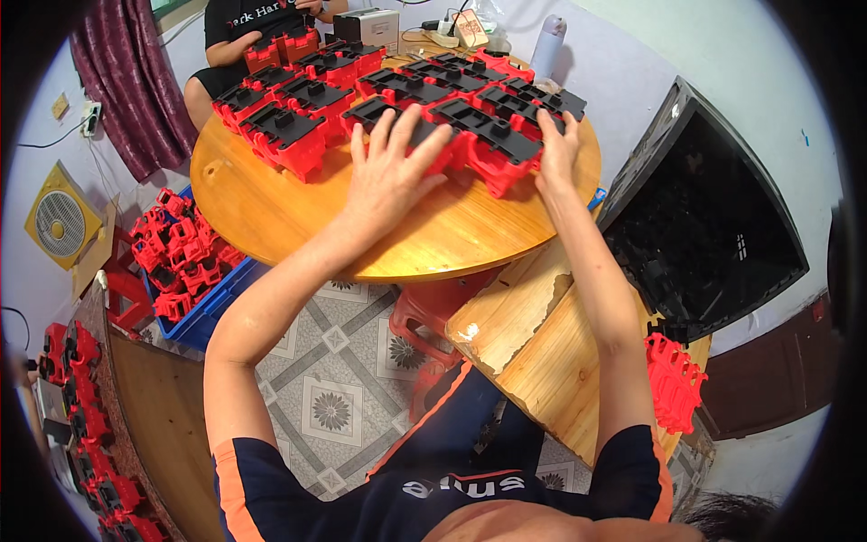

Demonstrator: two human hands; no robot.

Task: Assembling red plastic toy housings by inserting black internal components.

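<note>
Rows of red plastic housings with black tops (pixel 495 135) stand on a round wooden table (pixel 271 212). My left hand (pixel 393 172) is spread over the near edge of the right-hand group, fingertips on or just above a black-topped housing (pixel 366 112). At that group's right side, my right hand (pixel 560 154) has its fingers stretched out against the end housings. Its fingertips are partly hidden by the parts. Another group of the same housings (pixel 284 135) stands to the left, apart from my hands.
Across the table sits another person (pixel 262 36), hands near more red parts. A blue crate (pixel 212 307) of loose red housings stands at the left on the floor. A large dark television (pixel 704 217) leans at the right beside a wooden bench (pixel 533 361). A bottle (pixel 547 47) stands at the back.
</note>
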